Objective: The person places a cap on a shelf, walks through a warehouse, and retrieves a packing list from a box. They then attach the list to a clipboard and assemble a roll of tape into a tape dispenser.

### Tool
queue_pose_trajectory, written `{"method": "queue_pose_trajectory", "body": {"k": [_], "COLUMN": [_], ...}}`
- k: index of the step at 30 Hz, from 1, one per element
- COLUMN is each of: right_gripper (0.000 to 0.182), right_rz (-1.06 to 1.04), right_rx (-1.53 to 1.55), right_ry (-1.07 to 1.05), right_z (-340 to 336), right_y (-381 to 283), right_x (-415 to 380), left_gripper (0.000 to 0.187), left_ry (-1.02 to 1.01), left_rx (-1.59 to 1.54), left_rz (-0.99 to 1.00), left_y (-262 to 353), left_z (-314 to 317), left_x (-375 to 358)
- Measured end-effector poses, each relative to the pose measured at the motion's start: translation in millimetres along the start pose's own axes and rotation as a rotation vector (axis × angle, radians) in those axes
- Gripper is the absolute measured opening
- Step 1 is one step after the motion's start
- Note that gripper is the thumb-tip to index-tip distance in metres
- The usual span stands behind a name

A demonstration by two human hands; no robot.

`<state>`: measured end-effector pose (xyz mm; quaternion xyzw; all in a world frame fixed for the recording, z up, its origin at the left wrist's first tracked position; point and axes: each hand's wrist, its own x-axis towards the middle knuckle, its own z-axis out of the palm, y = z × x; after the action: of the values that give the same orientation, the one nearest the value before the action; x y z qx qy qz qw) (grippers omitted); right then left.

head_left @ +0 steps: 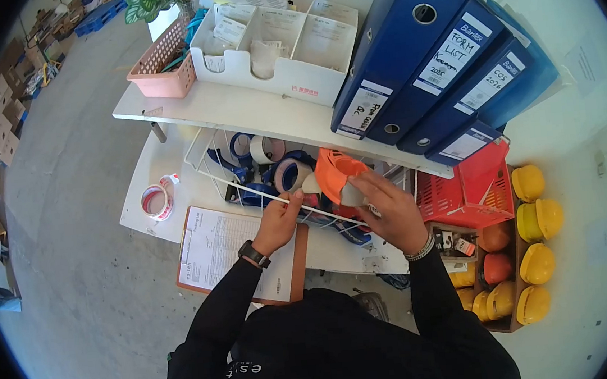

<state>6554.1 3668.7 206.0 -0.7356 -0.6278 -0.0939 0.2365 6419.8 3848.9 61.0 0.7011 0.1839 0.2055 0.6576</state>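
My right hand (389,209) is closed on a bright orange, curved, hollow-looking item (337,174) with a whitish part beneath it, held over the right half of a white wire basket (204,171). Its exact kind does not show. My left hand (278,224) pinches the front rim of that basket. Inside the basket lie several tape dispensers with blue bodies and tape rolls (292,174), and a pale roll (267,149) at the back. Under my left forearm rests a brown clipboard (301,262) with a printed sheet (215,249).
A tape roll (155,202) sits on the white desk at left. Overhead, a shelf (239,119) carries a pink basket (163,68), a white organizer (280,83) and blue binders (407,58). To the right stand a red crate (456,205) and yellow hard hats (537,263).
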Motion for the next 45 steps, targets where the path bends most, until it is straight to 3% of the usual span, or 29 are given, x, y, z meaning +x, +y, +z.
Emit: {"method": "queue_pose_trajectory", "body": {"k": [4, 6, 12, 14, 15, 17, 18, 19, 20, 21, 22, 24, 25, 26, 28, 30, 32, 33, 34, 36, 39, 42, 43, 45], "right_gripper": [0.063, 0.065, 0.067, 0.066, 0.065, 0.064, 0.062, 0.065, 0.065, 0.067, 0.069, 0.070, 0.071, 0.073, 0.073, 0.074, 0.075, 0.074, 0.074, 0.072, 0.068, 0.064, 0.064, 0.059], "right_rz": [0.126, 0.006, 0.044, -0.088, -0.230, -0.171, -0.112, 0.086, 0.073, 0.191, 0.318, 0.339, 0.366, 0.393, 0.401, 0.397, 0.412, 0.379, 0.384, 0.488, 0.436, 0.348, 0.345, 0.541], "right_rx": [0.023, 0.021, 0.101, 0.168, 0.225, 0.354, 0.482, 0.580, 0.583, 0.912, 1.237, 1.279, 1.320, 1.364, 1.385, 1.404, 1.511, 1.335, 1.338, 1.140, 1.009, 0.787, 0.791, 1.174], "right_ry": [-0.076, -0.068, -0.200, -0.084, -0.002, 0.023, 0.033, -0.074, -0.085, 0.091, 0.277, 0.280, 0.289, 0.295, 0.312, 0.334, 0.184, 0.087, 0.091, -0.077, -0.001, 0.156, 0.154, 0.171], "right_z": [24.6, 30.8, 20.7, 15.5, 20.7, 17.3, 12.2, 3.9, 12.0, 25.2, 35.0, 39.0, 40.8, 42.9, 50.9, 52.9, 52.0, 47.6, 43.4, 20.9, 17.3, 25.2, 26.3, 27.6], "right_y": [-1.1, -11.5, -5.0, -12.1, -14.9, -33.2, -42.8, -43.8, -42.8, -39.1, -36.3, -39.0, -41.3, -45.0, -63.8, -71.7, -66.7, -58.7, -55.5, -63.3, -59.5, -66.0, -68.7, -72.8], "right_x": [-7.9, -11.9, 8.1, 35.7, 43.8, 53.8, 56.9, 54.2, 50.1, 43.6, 37.7, 31.0, 26.9, 22.8, 21.5, 15.6, 6.8, 6.5, 2.8, 8.2, 2.1, -7.9, -9.6, -12.4], "left_gripper": [0.049, 0.049, 0.045, 0.040, 0.033, 0.033, 0.033, 0.033, 0.032, 0.036, 0.036, 0.039, 0.043, 0.043, 0.059, 0.058, 0.044, 0.036, 0.036, 0.036, 0.035, 0.034, 0.034, 0.031], "left_ry": [-0.003, -0.011, -0.038, -0.032, 0.106, 0.130, 0.135, 0.084, 0.038, 0.148, 0.163, 0.499, 0.336, 0.340, 0.256, 0.285, 0.161, 0.222, 0.217, 0.094, 0.016, 0.077, 0.080, 0.021], "left_rx": [0.046, 0.032, 0.035, 0.033, 0.116, 0.160, 0.163, 0.076, -0.017, 0.289, 0.288, 0.101, -0.021, -0.018, -0.082, -0.038, 0.079, 0.181, 0.184, 0.531, 0.650, 0.707, 0.710, 0.673], "left_rz": [0.020, 0.022, -0.032, -0.055, 0.267, 0.527, 0.521, 0.216, -0.082, 0.013, 0.014, -0.008, 0.009, 0.004, 0.192, 0.318, 0.146, 0.266, 0.262, 0.356, 0.252, 0.309, 0.307, 0.373], "left_y": [11.3, 23.4, -6.1, -16.8, -17.5, -17.6, -7.8, 2.7, 14.2, 20.7, 25.6, 40.4, 65.5, 82.9, 108.4, 102.6, 103.2, 99.2, 97.9, 108.9, 134.4, 140.5, 140.7, 139.0], "left_z": [-4.7, -8.4, -4.7, 0.8, 6.8, 3.0, -1.7, -6.3, -11.6, -18.4, -22.5, -25.5, -29.9, -29.2, -17.3, -15.2, -27.3, -26.4, -27.4, -29.0, -31.3, -27.9, -28.8, -32.2], "left_x": [3.2, 7.5, 3.8, 12.3, 11.9, 9.1, 2.2, -5.9, -11.6, -22.9, -35.5, -58.4, -67.4, -70.0, -62.6, -52.8, -53.1, -52.4, -54.1, -59.4, -65.7, -67.8, -66.6, -62.7]}}
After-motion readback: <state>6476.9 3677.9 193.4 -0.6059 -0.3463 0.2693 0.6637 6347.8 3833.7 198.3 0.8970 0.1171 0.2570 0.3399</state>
